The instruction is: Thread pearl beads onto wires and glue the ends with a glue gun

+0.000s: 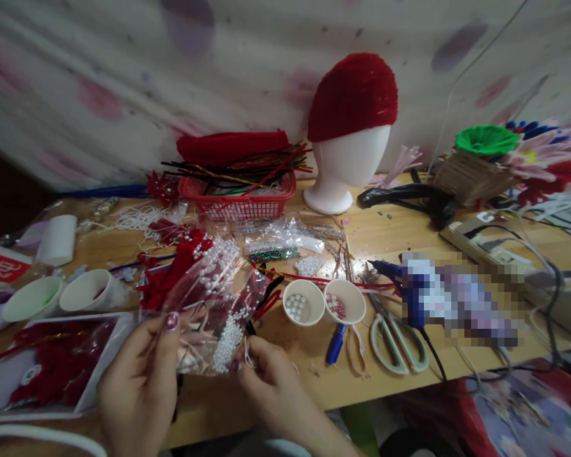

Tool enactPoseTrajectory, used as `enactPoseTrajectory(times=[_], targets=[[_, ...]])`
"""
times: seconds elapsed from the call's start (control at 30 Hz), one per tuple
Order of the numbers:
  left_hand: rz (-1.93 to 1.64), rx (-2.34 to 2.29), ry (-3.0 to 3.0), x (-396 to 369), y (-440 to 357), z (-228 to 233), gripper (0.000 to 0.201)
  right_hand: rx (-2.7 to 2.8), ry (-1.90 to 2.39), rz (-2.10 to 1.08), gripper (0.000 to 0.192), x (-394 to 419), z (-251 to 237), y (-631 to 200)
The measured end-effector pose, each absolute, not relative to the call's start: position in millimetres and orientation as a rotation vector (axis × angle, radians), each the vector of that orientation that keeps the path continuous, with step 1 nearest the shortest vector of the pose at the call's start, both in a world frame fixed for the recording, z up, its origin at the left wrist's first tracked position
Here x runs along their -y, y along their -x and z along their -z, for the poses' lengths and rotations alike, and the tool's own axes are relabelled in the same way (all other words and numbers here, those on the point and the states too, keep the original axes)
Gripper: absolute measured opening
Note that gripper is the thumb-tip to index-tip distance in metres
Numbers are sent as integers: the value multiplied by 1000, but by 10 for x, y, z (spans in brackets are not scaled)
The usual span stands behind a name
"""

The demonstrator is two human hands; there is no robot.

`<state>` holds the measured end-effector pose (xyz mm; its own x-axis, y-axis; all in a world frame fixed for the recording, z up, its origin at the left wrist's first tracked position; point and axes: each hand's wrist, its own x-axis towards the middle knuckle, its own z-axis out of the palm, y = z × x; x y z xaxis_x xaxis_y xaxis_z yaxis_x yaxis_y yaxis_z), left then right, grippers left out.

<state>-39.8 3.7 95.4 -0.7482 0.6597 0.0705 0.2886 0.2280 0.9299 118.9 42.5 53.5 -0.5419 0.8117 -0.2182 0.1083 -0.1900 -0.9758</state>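
Note:
My left hand point(140, 374) and my right hand point(271, 381) together hold up a clear plastic bag of white pearl beads point(219, 298) over the near edge of the wooden table point(400, 387). The left thumb presses the bag's left side; the right fingers pinch its lower right corner. Behind the bag lies a red pipe-cleaner ornament with pearls point(181, 266). Two small paper cups stand just right of the bag, one with white pearls point(303, 302), one with red beads point(345, 301).
A red basket of pipe cleaners point(240, 193), a foam head with a red knitted hat point(349, 127), scissors point(394, 339), a blue glue gun point(409, 285), two white cups point(59, 295), a tray of red pieces point(52, 368) and artificial flowers point(518, 155) crowd the table.

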Motion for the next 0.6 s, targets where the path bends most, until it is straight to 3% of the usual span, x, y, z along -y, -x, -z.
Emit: enactPoseTrajectory(times=[0.13,0.33,0.6], targets=[[-1665,-1782,-602,-264,354,-984,35,1476,1048,-1817,11,-494,-503,-1230],[-1694,-1586,-452,-426,312,-1133,54,1398,961,-1892,20,-530,-546,-1253],[-1692,-1468,-296,-475,388,-1147,38,1322,928,-1902,23,-511,-623,-1282]])
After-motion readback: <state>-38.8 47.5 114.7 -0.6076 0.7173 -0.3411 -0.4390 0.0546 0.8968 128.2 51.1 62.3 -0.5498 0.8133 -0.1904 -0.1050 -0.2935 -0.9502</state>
